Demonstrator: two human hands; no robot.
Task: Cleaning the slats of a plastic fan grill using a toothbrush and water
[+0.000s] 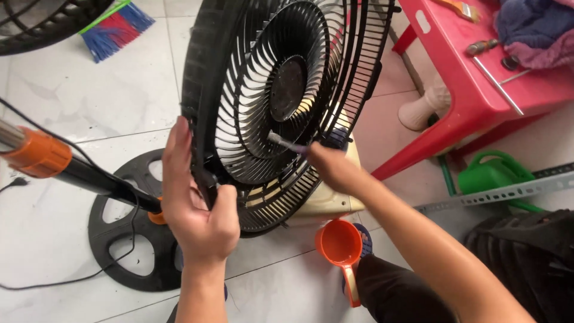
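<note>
A black plastic fan grille (pixel 281 96) stands upright on its edge in front of me. My left hand (pixel 197 206) grips its lower left rim. My right hand (pixel 332 167) reaches behind the grille's lower right part and holds a small purple-handled toothbrush (pixel 287 143), whose bristled head pokes through the slats just below the dark round hub (pixel 288 88).
A round black fan base (pixel 128 239) with a black pole and orange collar (pixel 39 154) lies at left, with a cord. An orange scoop (pixel 339 244) sits on the tiled floor below the grille. A red plastic stool (pixel 472 84), green watering can (pixel 490 173), broom (pixel 113 27) and another grille (pixel 526 251) surround me.
</note>
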